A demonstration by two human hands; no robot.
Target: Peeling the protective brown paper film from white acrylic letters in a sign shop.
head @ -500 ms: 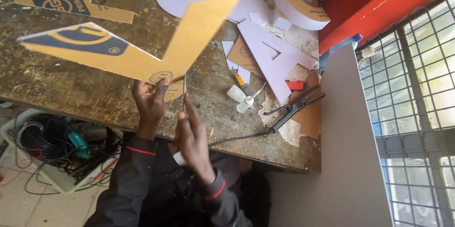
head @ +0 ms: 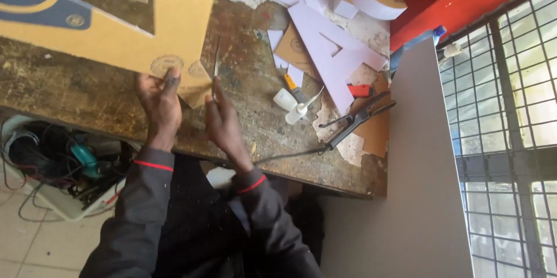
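Scarred brown wooden counter (head: 69,89) under you, barred window off to one side. Since half a sec ago the big tan cardboard angle piece (head: 174,17) has swung in closer & lower, corner now right at your hands. Left hand (head: 159,101) pinches that corner, thumb on top. Right hand (head: 223,121) is closed round thin scissors (head: 216,69), blade at the cardboard's edge, so cutting looks under way.

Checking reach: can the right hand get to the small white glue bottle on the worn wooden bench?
Probably yes. The right hand is beside the small white glue bottle, bare bench between them, though it grips a thin blade.
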